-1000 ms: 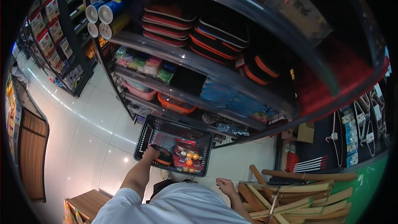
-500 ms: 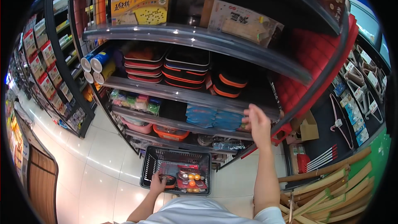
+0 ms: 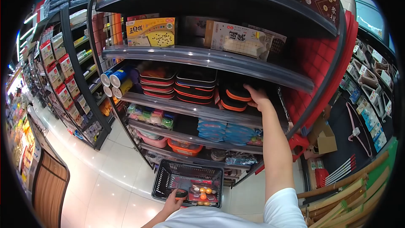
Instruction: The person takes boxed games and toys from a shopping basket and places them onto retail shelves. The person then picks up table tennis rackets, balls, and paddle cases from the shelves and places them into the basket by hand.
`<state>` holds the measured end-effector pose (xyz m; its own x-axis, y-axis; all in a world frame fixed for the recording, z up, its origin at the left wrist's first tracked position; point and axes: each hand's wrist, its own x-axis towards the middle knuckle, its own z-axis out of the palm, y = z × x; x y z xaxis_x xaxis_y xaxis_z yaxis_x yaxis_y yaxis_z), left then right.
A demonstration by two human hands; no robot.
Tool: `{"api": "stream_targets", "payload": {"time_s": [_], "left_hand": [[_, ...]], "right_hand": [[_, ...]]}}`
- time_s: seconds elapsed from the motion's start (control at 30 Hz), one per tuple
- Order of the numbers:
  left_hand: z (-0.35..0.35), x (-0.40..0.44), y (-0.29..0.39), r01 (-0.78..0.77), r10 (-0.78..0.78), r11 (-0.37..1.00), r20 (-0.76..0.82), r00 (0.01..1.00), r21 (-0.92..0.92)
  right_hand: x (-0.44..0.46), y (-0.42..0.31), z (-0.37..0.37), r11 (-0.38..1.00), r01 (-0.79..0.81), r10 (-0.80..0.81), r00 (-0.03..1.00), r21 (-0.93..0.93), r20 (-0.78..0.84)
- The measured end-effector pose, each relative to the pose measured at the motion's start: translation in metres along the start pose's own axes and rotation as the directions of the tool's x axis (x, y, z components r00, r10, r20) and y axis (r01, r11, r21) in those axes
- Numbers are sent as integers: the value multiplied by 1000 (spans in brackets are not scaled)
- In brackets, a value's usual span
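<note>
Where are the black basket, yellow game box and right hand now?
Black basket [image 3: 185, 171]: head view, on its inner far wall.
Yellow game box [image 3: 150, 33]: head view, on its front face.
Right hand [image 3: 257, 96]: head view, on the middle of the hand.

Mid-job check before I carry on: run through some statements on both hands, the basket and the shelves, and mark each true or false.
1. The right hand is at the orange-trimmed cases, right of the taller stacks. True.
2. The left hand is up among the shelves. False: the left hand is down at the basket, by a small dark case.
3. Orange balls show inside the basket. True.
4. The orange tub sits in the basket. False: the orange tub is on a low shelf.
5. The blue packets lie on a shelf below the orange-trimmed cases. True.
</note>
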<state>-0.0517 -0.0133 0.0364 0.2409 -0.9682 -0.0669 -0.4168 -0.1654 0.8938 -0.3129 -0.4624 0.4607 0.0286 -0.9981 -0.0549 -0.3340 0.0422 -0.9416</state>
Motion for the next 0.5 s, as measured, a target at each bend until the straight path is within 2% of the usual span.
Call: {"api": "stream_targets", "payload": {"time_s": [0.07,0.17,0.27,0.37,0.4,0.5], "left_hand": [[2,0,-2,-67,67,998,-5,998,10],[4,1,6,-64,65,998,16,998,-14],[-7,-1,51,48,-46,998,73,996,-36],[-1,0,54,26,-18,996,97,995,-80],[4,2,50,29,-13,985,98,995,-170],[-5,8,87,107,-82,984,168,982,-145]], "right_hand": [[-1,3,-5,992,-47,38,996,117,75],[0,16,-18,953,-110,61,982,281,176],[-6,33,-26,892,-146,61,977,427,206],[-28,47,-35,829,-107,3,983,549,186],[-40,49,-40,817,-80,-15,987,571,160],[-86,64,-51,723,21,-95,993,691,70]]}}
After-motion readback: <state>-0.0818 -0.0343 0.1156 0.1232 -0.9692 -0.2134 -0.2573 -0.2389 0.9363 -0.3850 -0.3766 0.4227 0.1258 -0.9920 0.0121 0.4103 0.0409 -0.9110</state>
